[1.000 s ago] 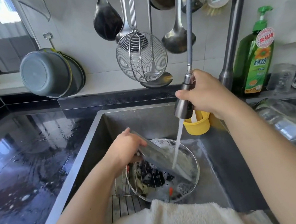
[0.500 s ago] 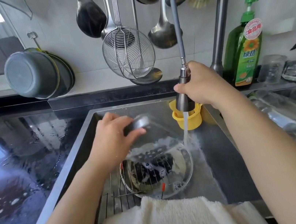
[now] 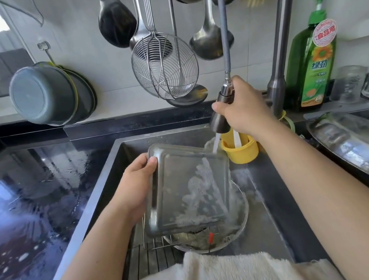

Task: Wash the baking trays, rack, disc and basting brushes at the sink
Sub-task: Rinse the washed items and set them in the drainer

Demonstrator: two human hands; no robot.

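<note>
The left hand (image 3: 137,185) is gripping the square steel baking tray (image 3: 185,187) by its left edge, tilting it over the sink (image 3: 280,197). Soap foam is streaking its dull face. The right hand (image 3: 243,109) is wrapping around the spray head (image 3: 221,115), pouring water onto the tray's top corner above the soapy rack (image 3: 151,243).

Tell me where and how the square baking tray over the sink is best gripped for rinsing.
Likely by the rim at its far-left corner, coming from the left, as the left hand grips the baking tray now. The tray tilts with its suds-streaked face open to the water from the sprayer in the right hand.
</note>
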